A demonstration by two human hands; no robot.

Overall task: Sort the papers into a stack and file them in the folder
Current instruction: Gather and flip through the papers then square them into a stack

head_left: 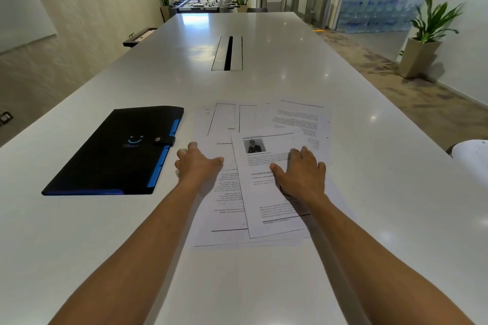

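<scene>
Several printed white papers lie loosely fanned and overlapping on the white table. The top sheet carries a small portrait photo near its upper left corner. A black folder with blue tabs and a snap strap lies closed to the left of the papers. My left hand rests flat on the left side of the paper pile, fingers spread. My right hand lies palm down on the top sheet, fingers apart. Neither hand grips a sheet.
A metal cable hatch is set in the table's middle, further back. A white rounded object sits at the right edge. Beyond the table are a foosball table, potted plants and carpeted floor on the right.
</scene>
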